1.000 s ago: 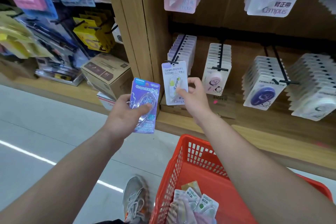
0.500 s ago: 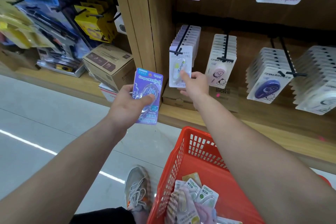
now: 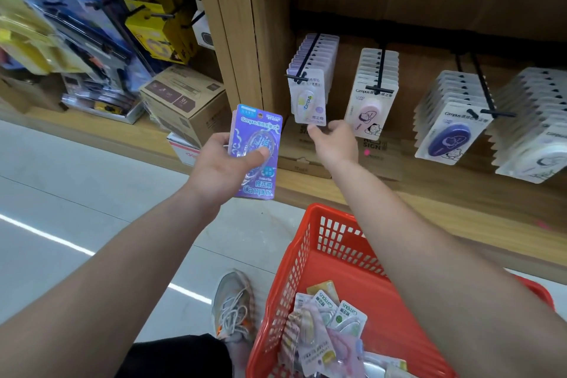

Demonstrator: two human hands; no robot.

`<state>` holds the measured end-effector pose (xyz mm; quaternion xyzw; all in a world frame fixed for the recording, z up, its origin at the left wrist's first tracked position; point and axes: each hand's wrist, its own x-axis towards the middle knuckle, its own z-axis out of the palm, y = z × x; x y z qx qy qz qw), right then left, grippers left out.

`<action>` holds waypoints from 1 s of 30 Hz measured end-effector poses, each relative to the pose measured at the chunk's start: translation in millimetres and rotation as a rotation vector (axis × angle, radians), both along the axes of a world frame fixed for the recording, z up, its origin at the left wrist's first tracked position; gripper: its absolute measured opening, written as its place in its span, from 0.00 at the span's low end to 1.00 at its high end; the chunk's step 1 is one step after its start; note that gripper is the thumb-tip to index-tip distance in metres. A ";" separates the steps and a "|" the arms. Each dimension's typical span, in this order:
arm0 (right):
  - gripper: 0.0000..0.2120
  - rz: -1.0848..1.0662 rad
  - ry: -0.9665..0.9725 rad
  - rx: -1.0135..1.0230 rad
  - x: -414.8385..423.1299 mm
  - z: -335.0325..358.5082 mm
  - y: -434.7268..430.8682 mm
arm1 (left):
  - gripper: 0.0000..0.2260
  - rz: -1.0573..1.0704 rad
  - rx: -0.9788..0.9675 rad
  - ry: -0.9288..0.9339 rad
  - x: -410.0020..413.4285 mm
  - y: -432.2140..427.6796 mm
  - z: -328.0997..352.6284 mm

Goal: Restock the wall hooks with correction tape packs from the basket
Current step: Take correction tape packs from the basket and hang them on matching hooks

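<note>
left hand: gripping a purple pack upright, print side facing the camera. The thumb lies across the clear blister on the front and the other fingers are wrapped round behind it. Looks like more than one pack stacked in there, since extra edges show on the left side, but I can't count them.

right hand: reached out to the shelf, sitting right under the front pack on the leftmost hook. Fingers are loosely curled and not wrapped round anything. One fingertip is right at the pack's bottom edge; can't tell if it's actually touching.

front pack: white card with a yellowish tape in it, hanging at the very tip of the hook. It's a bit forward of the row behind it and slightly tilted.

purple pack vs hook: not on it. It's off to the left and lower than the front pack, in front of the wooden upright.

basket: red, down below the right forearm, near the shelf base. Loose packs are piled in the bottom.

next hooks: pink row just to the right, then the navy row, both well stocked.

other stuff: shoe just left of the basket, box on the low shelf further left.
</note>
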<state>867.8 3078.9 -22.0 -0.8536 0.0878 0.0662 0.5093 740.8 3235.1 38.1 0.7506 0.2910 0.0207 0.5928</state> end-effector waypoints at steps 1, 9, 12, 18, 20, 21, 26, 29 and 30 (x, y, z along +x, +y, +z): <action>0.16 0.035 -0.016 0.062 -16.6 3.6 -6.8 | 0.26 -0.005 -0.013 -0.003 -1.6 -3.0 1.7; 0.08 0.282 0.070 0.573 -103.6 43.4 -42.2 | 0.30 -0.126 -0.018 -0.063 -16.9 -46.8 18.6; 0.09 0.265 0.028 0.583 -108.7 57.3 -57.9 | 0.38 -0.149 -0.045 -0.106 -22.7 -62.9 31.2; 0.05 0.117 -0.008 0.669 -116.7 90.8 -101.7 | 0.22 -0.189 -0.131 -0.150 -25.0 -83.5 49.1; 0.09 0.107 -0.034 0.660 -120.8 101.1 -116.9 | 0.18 -0.240 -0.092 -0.148 -26.4 -91.0 54.8; 0.10 0.110 -0.053 0.643 -123.3 105.3 -124.5 | 0.17 -0.256 -0.082 -0.159 -26.4 -95.2 57.4; 0.08 0.099 -0.128 0.518 -135.7 114.7 -180.0 | 0.18 -0.347 -0.048 -0.182 -24.4 -132.3 67.9; 0.05 -0.003 -0.153 0.454 -139.9 101.8 -232.4 | 0.13 -0.438 -0.033 -0.178 -24.1 -168.1 64.4; 0.05 -0.059 -0.162 0.436 -140.5 94.5 -252.3 | 0.12 -0.461 -0.023 -0.174 -23.1 -179.9 61.5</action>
